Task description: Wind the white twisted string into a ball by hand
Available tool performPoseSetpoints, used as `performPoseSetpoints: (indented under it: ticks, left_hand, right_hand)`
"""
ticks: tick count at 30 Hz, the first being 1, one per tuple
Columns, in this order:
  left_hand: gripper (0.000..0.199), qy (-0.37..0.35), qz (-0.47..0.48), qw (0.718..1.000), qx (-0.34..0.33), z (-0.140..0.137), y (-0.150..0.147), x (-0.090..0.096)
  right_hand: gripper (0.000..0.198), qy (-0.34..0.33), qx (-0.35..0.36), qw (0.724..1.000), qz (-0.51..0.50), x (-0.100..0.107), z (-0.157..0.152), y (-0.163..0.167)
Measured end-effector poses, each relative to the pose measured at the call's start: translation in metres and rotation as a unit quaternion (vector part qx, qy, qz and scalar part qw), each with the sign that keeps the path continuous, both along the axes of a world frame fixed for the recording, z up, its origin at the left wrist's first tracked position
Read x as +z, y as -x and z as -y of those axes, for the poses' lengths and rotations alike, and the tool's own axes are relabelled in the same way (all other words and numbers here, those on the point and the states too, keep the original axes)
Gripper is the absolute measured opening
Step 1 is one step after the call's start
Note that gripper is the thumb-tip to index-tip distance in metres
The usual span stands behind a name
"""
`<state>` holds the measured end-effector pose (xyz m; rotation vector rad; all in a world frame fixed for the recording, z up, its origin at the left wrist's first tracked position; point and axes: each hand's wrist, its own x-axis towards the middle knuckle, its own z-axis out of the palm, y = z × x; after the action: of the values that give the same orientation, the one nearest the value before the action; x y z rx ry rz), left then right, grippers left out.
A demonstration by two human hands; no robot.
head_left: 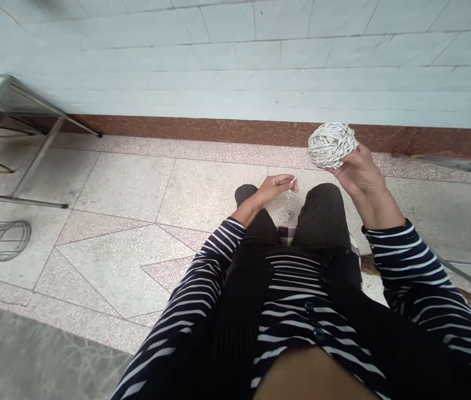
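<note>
A ball of white cord (330,145) with dark flecks is raised in my right hand (362,172), in front of the wall's foot. The fingers of that hand wrap round its right and lower side, and some of them are hidden behind it. From the ball a thin strand of cord (300,173) runs down and left to my left hand (279,188). There it is pinched between thumb and fingers, above my knees. A short bit of the strand hangs below the left fingertips.
A metal-legged table (35,158) stands at the left against the white tiled wall (219,72). Below it lies a wire rack with round hoops (9,241). Metal bars (469,278) and a brown pole show at the right edge. The floor (127,183) is speckled tile.
</note>
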<state>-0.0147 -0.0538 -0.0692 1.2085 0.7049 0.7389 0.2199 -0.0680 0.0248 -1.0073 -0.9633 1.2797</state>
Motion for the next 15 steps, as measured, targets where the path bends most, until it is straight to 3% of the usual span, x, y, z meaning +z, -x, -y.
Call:
performPoseSetpoints:
  ticks: [5,9,12,15]
  left_hand:
    - [0.042,0.054,-0.028,0.998,-0.001,0.001,0.005,0.002]
    - [0.035,0.011,-0.107,0.993,-0.052,0.011,0.014,0.0]
    - [0.038,-0.022,-0.119,0.992,-0.016,0.01,0.025,-0.002]
    - [0.038,-0.061,-0.151,0.986,0.019,0.002,0.027,-0.001]
  right_hand:
    - [0.07,-0.001,0.03,0.999,-0.035,0.032,0.008,0.012]
    - [0.059,-0.04,-0.04,0.995,-0.083,0.052,0.0,0.003]
    - [0.053,-0.05,-0.067,0.992,-0.098,0.065,0.0,-0.006]
    - [0.06,-0.052,-0.059,0.995,-0.066,0.074,0.007,-0.008]
